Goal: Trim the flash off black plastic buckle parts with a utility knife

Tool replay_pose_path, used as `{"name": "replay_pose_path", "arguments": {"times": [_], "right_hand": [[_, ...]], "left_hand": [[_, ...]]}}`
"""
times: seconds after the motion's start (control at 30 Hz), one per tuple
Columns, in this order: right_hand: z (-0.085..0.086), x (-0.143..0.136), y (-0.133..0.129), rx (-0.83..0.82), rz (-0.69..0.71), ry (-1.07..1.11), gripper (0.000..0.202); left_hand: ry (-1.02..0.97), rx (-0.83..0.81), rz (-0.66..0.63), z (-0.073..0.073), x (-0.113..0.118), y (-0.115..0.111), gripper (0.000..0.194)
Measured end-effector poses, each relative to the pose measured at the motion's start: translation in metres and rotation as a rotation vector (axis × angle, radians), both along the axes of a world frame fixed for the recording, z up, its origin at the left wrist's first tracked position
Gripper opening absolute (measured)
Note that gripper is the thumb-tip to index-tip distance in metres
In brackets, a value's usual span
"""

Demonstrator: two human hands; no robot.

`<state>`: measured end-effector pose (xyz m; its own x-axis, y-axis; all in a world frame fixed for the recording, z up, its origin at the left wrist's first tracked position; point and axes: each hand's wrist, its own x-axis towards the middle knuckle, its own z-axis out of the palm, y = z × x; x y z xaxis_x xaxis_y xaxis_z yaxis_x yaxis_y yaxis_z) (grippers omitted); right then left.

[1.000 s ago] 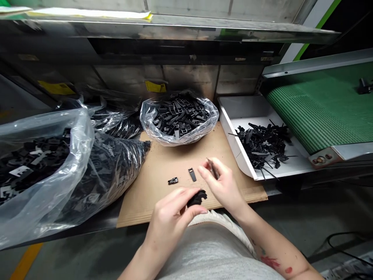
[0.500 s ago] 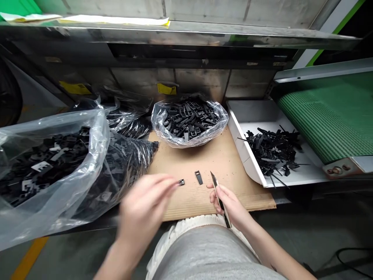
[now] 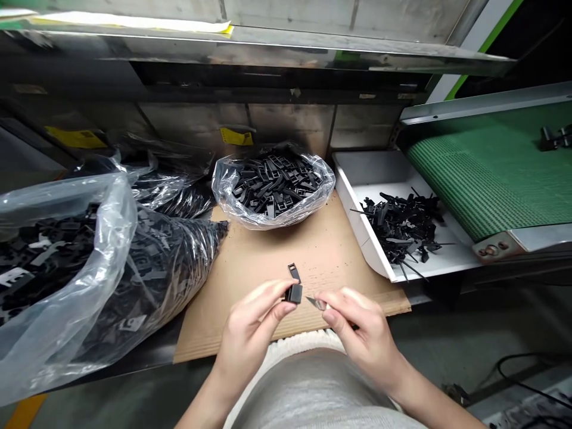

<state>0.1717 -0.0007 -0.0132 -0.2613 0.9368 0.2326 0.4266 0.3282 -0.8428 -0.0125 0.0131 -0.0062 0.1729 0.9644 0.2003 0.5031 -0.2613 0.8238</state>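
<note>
Between thumb and fingers, my left hand (image 3: 257,322) pinches a small black plastic part (image 3: 294,293) above the cardboard. My right hand (image 3: 360,322) grips a craft knife (image 3: 316,302); its pointed blade faces left, a short gap from the part, and the handle is mostly hidden in the fingers. Just behind the held part, another black plastic piece (image 3: 294,271) with a rectangular opening lies on the cardboard sheet (image 3: 250,256), its near end partly covered.
A clear bag of black parts (image 3: 274,223) stands at the back. Larger plastic bags (image 3: 116,220) with black pieces fill the left. On the right, a white tray (image 3: 370,247) holds thin black scraps beside a green conveyor belt (image 3: 482,173) carrying a black piece. A metal shelf (image 3: 268,47) runs overhead.
My left hand has lifted the small black part off the cardboard. My right hand has turned the knife from upright to pointing left, and both hands have come close together. The view has shifted slightly right.
</note>
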Motion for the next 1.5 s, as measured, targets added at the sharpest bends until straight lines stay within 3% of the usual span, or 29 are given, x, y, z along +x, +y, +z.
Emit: {"name": "replay_pose_path", "arguments": {"times": [0.07, 0.17, 0.33, 0.47, 0.53, 0.63, 0.73, 1.17, 1.33, 1.5], "right_hand": [[0.008, -0.002, -0.001, 0.114, -0.003, -0.094, 0.026], [0.014, -0.006, -0.002, 0.187, 0.004, -0.175, 0.027], [0.011, -0.006, -0.001, 0.192, 0.015, -0.218, 0.027], [0.005, 0.002, 0.007, 0.182, -0.108, -0.170, 0.023], [0.004, 0.006, 0.009, 0.147, -0.141, -0.065, 0.020], [0.006, 0.005, 0.008, -0.026, -0.003, 0.133, 0.020], [0.008, -0.005, 0.006, -0.168, 0.094, 0.237, 0.022], [0.012, -0.019, 0.010, -0.037, 0.081, 0.135, 0.019], [0.012, -0.022, 0.003, -0.158, 0.230, 0.187, 0.025], [0.006, -0.021, 0.016, -0.280, 0.035, 0.285, 0.015]], "left_hand": [[-0.115, 0.047, -0.003, 0.008, 0.004, -0.007, 0.019], [-0.157, 0.080, 0.026, 0.007, 0.005, -0.011, 0.024], [-0.183, 0.095, 0.033, 0.005, 0.002, -0.014, 0.026], [-0.191, 0.050, 0.003, 0.007, 0.002, -0.020, 0.028], [-0.188, 0.022, 0.036, 0.008, 0.003, -0.021, 0.028], [-0.164, 0.012, 0.059, 0.007, 0.003, -0.018, 0.027], [-0.127, 0.053, -0.010, 0.006, 0.003, -0.015, 0.029], [-0.123, 0.115, -0.028, 0.005, 0.001, -0.014, 0.028], [-0.148, 0.084, 0.028, 0.003, 0.002, -0.010, 0.023], [-0.154, 0.048, -0.004, 0.000, 0.003, -0.006, 0.019]]}}
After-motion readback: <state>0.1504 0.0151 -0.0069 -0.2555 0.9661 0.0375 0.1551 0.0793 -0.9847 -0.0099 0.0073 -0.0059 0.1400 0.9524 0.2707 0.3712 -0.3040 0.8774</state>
